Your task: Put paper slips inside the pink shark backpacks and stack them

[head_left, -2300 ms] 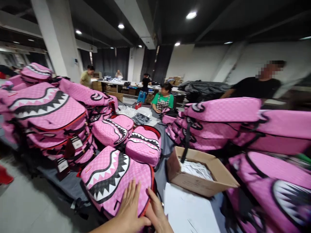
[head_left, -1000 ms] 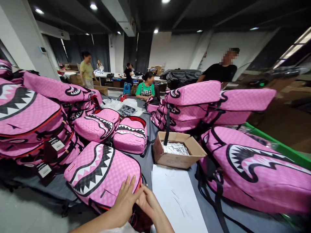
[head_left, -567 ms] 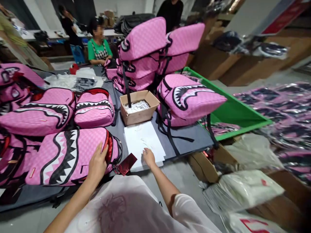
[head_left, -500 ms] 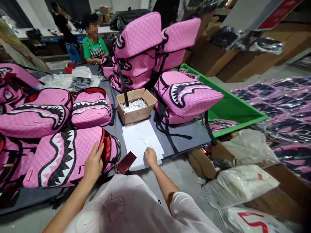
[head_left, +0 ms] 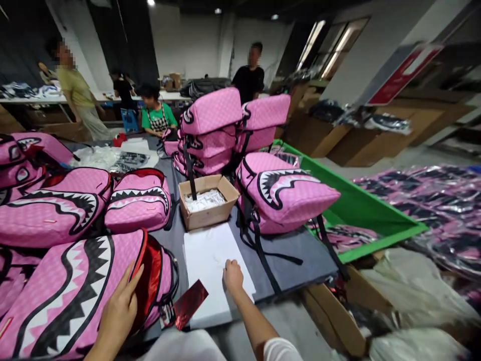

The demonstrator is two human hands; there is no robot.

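Observation:
A pink backpack with a shark-mouth print (head_left: 71,291) lies on the grey table in front of me, its zip parted so the red lining shows. My left hand (head_left: 118,311) lies flat on it, fingers stretched out by the open edge. A red hang tag (head_left: 190,303) dangles from the bag over the table edge. My right hand (head_left: 233,275) rests with curled fingers on a stack of white paper sheets (head_left: 210,265) beside the bag. What its fingers pinch, if anything, is hidden.
A cardboard box of white paper items (head_left: 205,200) stands behind the sheets. Several more pink backpacks are piled left, centre (head_left: 210,133) and right (head_left: 285,193). A green bin (head_left: 361,215) and bagged goods lie right. A person in green (head_left: 156,115) sits at the far end; others stand behind.
My right hand left the backpack and moved onto the white sheets. My left hand stayed on the bag near its opening. My view swung right, then lifted.

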